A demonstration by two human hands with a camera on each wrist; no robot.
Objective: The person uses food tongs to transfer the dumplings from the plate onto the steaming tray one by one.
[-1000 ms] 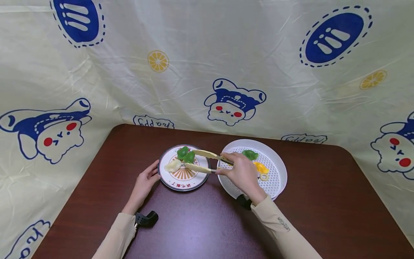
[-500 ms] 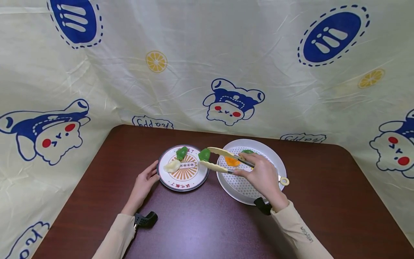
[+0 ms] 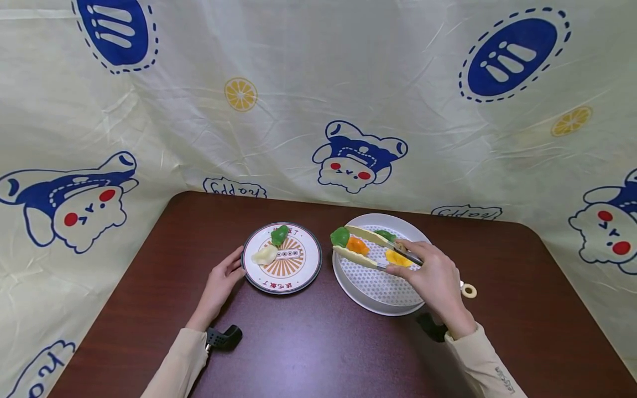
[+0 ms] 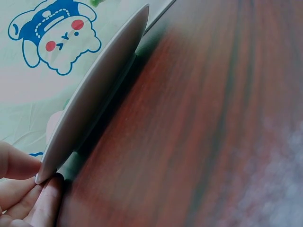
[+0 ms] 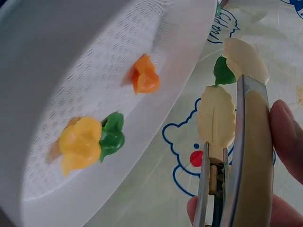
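My right hand [image 3: 434, 279] grips cream-tipped metal tongs [image 3: 367, 234]. Between the tong tips is a green dumpling-shaped piece [image 3: 340, 236], above the left rim of a round white perforated tray [image 3: 350, 284]. The right wrist view shows this green piece [image 5: 223, 72] partly covered by the tips. On the tray lie an orange piece [image 3: 358, 245], a yellow one [image 3: 398, 257] and another green one [image 3: 385, 235], all of similar folded shape. My left hand [image 3: 222, 279] pinches the rim of a patterned plate [image 3: 306, 271], which bears a white piece [image 3: 265, 255] and a green piece [image 3: 280, 235].
Plate and tray stand side by side on a dark brown table [image 3: 308, 348], with a narrow gap between them. A printed pale curtain [image 3: 278, 143] hangs behind the table's far edge. Each wrist wears a black camera, such as the left one [image 3: 225, 338].
My right hand has moved right from the plate to the tray, and the tongs have carried one green piece off the plate. The left hand has stayed at the plate's rim.
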